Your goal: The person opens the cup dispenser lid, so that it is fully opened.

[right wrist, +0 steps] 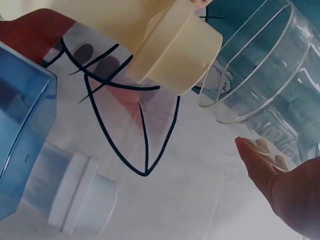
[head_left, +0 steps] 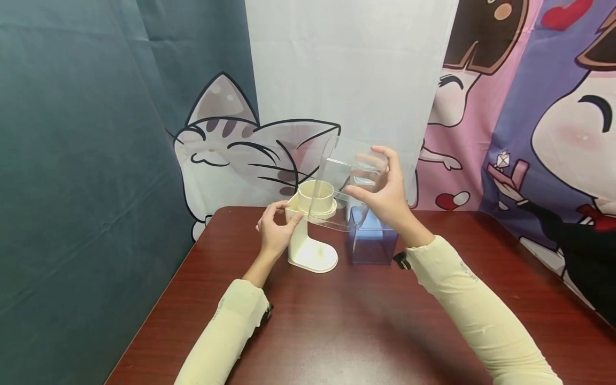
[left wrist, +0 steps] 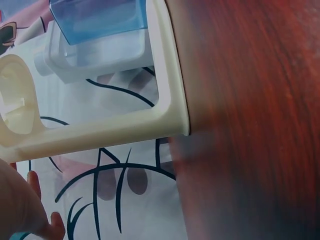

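A cream plastic stand is upright on the table, with a flat foot below and a round cup-like collar on top. My left hand grips its upper left side, thumb in front and fingers behind. My right hand holds a clear plastic container from its right side, thumb and fingers spread around the wall. The container is tilted, and its lower edge overlaps the collar in the head view. In the right wrist view, the clear container's rim is close beside the cream collar.
Right of the stand sits a see-through blue box. Behind that box is a whitish translucent container with a round neck. The red-brown table ends at a cartoon-printed cloth backdrop.
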Action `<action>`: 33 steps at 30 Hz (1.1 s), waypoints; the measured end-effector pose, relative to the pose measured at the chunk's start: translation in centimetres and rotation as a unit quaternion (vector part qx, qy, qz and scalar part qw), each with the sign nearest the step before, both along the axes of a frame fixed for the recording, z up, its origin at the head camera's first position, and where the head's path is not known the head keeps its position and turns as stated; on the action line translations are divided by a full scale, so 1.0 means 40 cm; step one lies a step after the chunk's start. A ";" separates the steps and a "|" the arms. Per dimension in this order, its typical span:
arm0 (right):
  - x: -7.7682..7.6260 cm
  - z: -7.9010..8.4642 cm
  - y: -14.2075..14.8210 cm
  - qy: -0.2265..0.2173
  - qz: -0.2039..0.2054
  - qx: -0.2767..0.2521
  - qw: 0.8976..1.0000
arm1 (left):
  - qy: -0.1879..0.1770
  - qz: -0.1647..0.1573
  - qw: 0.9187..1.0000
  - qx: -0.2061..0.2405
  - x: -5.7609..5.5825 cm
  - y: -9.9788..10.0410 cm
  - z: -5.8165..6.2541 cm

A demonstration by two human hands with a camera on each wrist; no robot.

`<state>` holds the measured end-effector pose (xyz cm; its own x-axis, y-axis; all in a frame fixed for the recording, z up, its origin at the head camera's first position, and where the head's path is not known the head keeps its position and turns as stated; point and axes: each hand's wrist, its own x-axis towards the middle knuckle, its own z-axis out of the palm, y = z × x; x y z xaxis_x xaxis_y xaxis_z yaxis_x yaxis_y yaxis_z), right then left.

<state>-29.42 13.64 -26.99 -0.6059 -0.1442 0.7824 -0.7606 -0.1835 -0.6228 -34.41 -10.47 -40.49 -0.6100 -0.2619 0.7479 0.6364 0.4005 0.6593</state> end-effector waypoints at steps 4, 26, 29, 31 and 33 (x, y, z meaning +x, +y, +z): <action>0.012 -0.006 0.003 0.005 0.011 -0.002 1.000 | -0.005 0.027 1.000 -0.015 0.008 -0.004 0.000; 0.038 -0.072 0.019 0.008 0.005 0.022 1.000 | -0.085 0.175 0.973 -0.123 0.056 0.024 0.045; 0.036 -0.084 0.023 0.010 -0.006 0.032 0.999 | -0.133 0.189 0.960 -0.157 0.061 0.040 0.062; 0.036 -0.092 0.024 0.012 -0.029 0.046 0.998 | -0.165 0.190 0.953 -0.167 0.060 0.054 0.074; 0.036 -0.101 0.024 0.013 -0.052 0.056 0.997 | -0.193 0.189 0.948 -0.169 0.056 0.067 0.084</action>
<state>-27.96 14.60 -31.04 -0.6019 -0.1695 0.7803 -0.7879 -0.0332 -0.6149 -32.15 -7.78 -37.12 -0.7657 -0.3012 0.5683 0.1427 0.7821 0.6066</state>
